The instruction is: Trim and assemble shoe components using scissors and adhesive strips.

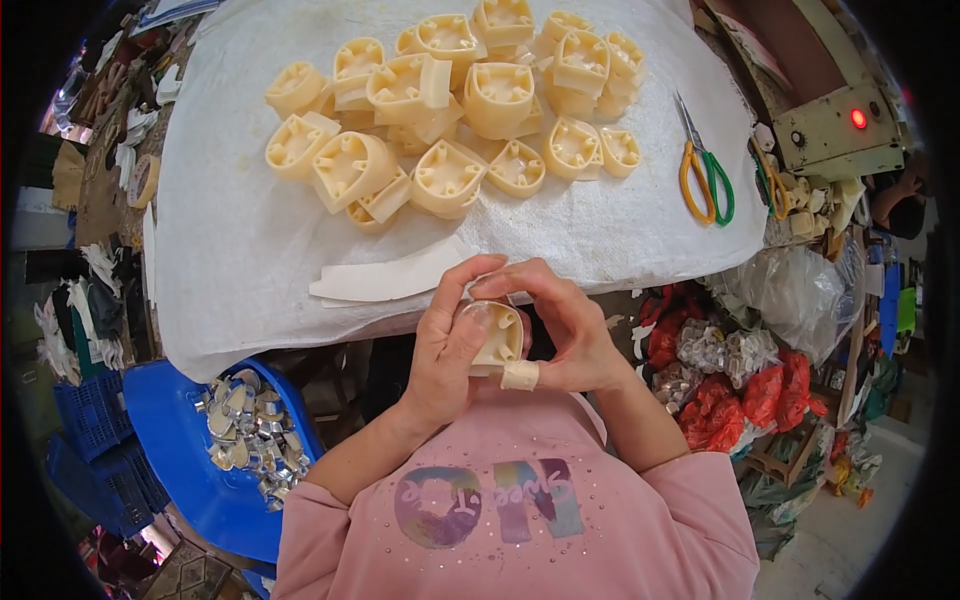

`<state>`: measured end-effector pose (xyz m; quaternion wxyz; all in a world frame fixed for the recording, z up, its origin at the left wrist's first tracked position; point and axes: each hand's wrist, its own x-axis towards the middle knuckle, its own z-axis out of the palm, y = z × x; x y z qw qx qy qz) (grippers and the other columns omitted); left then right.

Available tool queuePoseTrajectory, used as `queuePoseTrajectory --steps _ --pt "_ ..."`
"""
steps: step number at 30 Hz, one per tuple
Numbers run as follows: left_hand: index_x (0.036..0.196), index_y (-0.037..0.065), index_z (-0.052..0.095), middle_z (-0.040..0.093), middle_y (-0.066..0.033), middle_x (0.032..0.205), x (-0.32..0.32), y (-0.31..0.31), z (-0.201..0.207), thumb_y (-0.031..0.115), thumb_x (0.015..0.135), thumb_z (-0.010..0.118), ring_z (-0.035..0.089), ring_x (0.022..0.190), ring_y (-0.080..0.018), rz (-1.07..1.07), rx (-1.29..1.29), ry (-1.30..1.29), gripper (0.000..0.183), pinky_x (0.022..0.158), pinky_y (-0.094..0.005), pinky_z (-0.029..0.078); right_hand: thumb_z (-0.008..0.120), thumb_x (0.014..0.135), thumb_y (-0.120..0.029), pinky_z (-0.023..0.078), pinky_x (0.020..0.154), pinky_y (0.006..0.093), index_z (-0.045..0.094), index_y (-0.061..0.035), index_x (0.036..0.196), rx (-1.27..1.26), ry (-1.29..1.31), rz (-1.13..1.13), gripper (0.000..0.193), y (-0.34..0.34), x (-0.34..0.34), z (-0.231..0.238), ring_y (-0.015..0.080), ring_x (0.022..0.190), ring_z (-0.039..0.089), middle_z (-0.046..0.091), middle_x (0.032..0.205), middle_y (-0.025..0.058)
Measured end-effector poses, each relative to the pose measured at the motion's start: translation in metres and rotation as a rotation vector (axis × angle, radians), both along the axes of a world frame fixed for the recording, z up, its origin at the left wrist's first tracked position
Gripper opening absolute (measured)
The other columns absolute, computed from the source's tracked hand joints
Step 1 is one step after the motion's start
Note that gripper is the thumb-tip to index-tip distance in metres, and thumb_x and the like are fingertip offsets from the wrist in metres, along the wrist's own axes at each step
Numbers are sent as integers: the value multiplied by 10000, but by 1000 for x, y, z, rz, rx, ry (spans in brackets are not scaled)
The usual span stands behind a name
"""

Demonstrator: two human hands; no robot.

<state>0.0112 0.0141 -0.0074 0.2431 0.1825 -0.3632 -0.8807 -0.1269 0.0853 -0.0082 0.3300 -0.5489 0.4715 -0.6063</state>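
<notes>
My left hand (447,335) and my right hand (560,325) are closed around one cream plastic shoe heel (503,335), held in front of my chest by the table's near edge. The heel's hollow, D-shaped side with small pegs faces up. Beige tape wraps my right thumb. Fingertips of both hands meet at the heel's far side, and fingers beneath it are partly hidden. Just beyond my hands, a white curved strip (390,275) lies on the table. Farther back is a heap of similar cream heels (450,100), many with their pegged sides showing.
White sheeting covers the table (250,260). Scissors (705,170) with orange and green handles lie at its right, near a second pair (770,180). A control box (840,130) has a lit red lamp. At lower left, a blue tub (190,480) holds silvery pieces; red bags (715,410) sit at right.
</notes>
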Motion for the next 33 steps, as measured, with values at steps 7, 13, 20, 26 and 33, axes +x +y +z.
queuePoseTrajectory --steps 7,13,20,26,33 --pt "1411 119 194 526 -116 949 -2 -3 1 548 878 481 587 778 -195 -138 -67 -11 742 555 -301 504 503 926 -260 449 777 277 593 -56 1075 277 -366 -97 269 -6 -3 2 138 899 528 546 1067 67" --pt "1412 15 192 397 -134 1258 -6 1 3 600 890 416 458 1114 -166 -66 -138 -29 816 872 -262 422 565 890 -169 448 813 284 565 -51 895 180 -423 271 119 -15 -12 -2 152 944 535 543 1074 78" --pt "1396 16 248 437 -116 1212 -10 4 9 440 919 502 484 1048 -145 62 -178 -5 687 874 -254 411 481 943 -211 389 895 356 544 -88 1094 91 -88 6 205 -5 8 -5 269 1013 487 503 1131 120" --pt "1384 21 264 501 -104 1114 -13 -1 19 349 952 466 510 982 -110 189 -128 -83 578 823 -244 434 343 984 -276 353 960 374 397 -38 1297 -14 8 -148 397 -1 31 -11 306 1121 438 439 1241 169" --pt "1282 98 383 533 -99 1076 -11 1 5 360 929 442 550 988 -177 179 -46 60 443 860 -313 462 348 984 -300 283 1049 378 366 -51 1341 69 -391 -40 436 2 35 -6 281 1250 360 361 1347 156"
